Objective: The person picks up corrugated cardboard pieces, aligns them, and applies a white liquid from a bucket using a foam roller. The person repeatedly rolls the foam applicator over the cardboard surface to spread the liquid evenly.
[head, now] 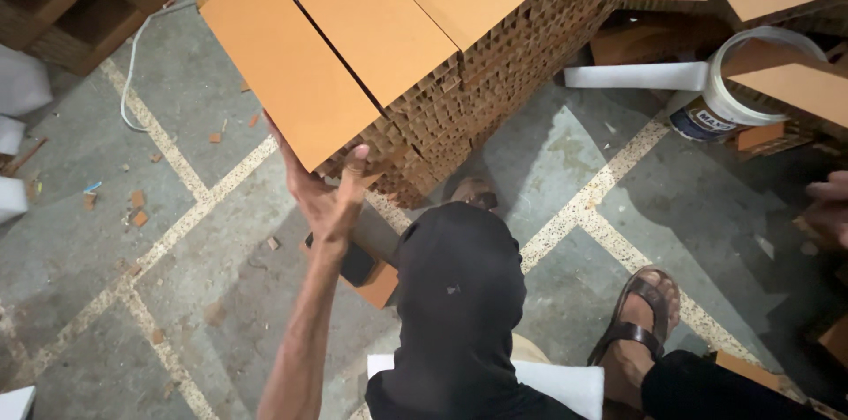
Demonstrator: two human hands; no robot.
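While the view looks straight down at a grey floor (106, 234) with pale inlaid lines, white foam pieces (18, 84) lie at the far left edge and a white cord (132, 67) runs over the floor near them. Small orange scraps (137, 208) are scattered there too.

More to the middle, the left hand (322, 195) is raised on a bare, nearly straight forearm that comes up from the bottom of the picture. The palm presses against the lower corner of the orange board (291, 67), which is the nearest slab of a stack of honeycomb cardboard (459, 93) (the cell pattern shows on the cut side). The thumb and the fingers (353, 168) are spread and lie flat on the board's edge, not closed around it; the board sits above and ahead of them, tilted toward the upper left.

Below the hand there is a black knee (459, 296) and a white foam sheet (565, 385) under it. Further right, a foot in a brown sandal (640, 323) rests on the floor, and a white bucket (733, 93) stands near other boards. At the right edge only a part of the right hand (830, 204) is seen, so I cannot tell whether it holds anything.
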